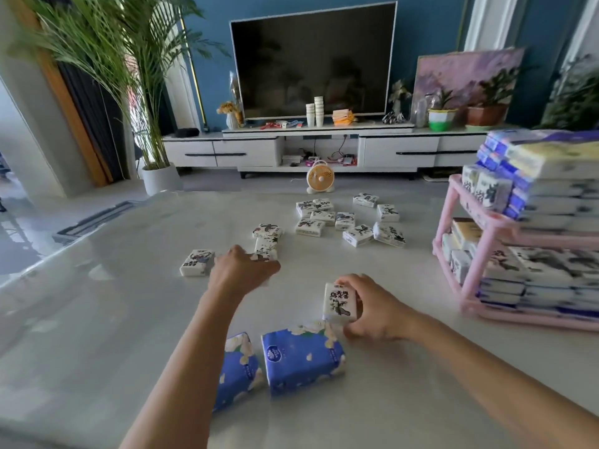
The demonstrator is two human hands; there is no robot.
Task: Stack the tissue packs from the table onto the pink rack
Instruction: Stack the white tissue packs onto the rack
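we are gripping small white tissue pack (pixel 340 303) upright in right hand (pixel 372 311), just beyond blue packs (pixel 301 358) lying nearest us on table (pixel 97 319); left hand (pixel 241 270) is arching over another white pack (pixel 266 249), grasp we cannot tell; loose packs (pixel 346 220) are lying mid-table; pink rack (pixel 453 241), already loaded, is standing at right

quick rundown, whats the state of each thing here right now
left hand, over a far pack, grip unclear
right hand, gripping the near pack
near pack, upright
blue packs, two lying flat, untouched
loose white packs, scattered on the table
pink rack, both tiers loaded
tv, screen dark
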